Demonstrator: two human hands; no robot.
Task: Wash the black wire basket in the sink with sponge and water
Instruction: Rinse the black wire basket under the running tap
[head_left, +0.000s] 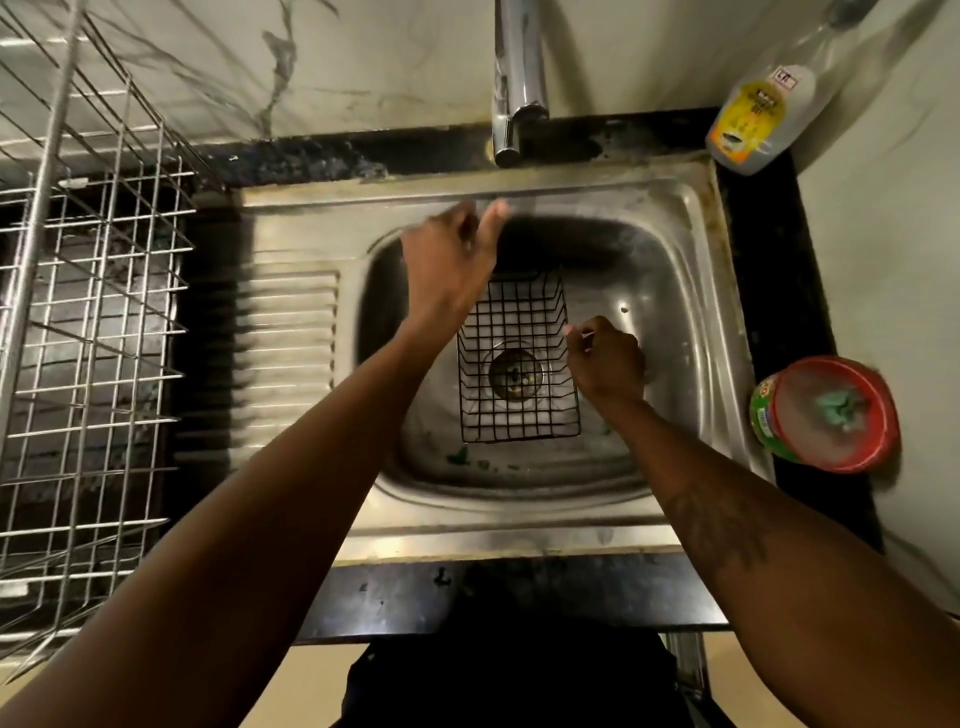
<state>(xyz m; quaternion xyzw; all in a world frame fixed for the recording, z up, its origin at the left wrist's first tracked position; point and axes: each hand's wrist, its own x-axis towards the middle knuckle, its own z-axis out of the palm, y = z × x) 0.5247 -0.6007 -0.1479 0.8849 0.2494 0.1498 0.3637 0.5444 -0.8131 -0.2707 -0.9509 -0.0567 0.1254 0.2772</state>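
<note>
Black wire basket (517, 322) in sink (680, 270), right hand (605, 364) gripping its rim, left hand (452, 260) loose, empty, under sink's tap (511, 124): likely pre-rinse, tap wants opening.

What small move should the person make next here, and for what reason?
Probably the left hand should reach the faucet and start the water: no stream shows, the black wire basket lies in the sink, and the right hand grips its right rim.
</note>
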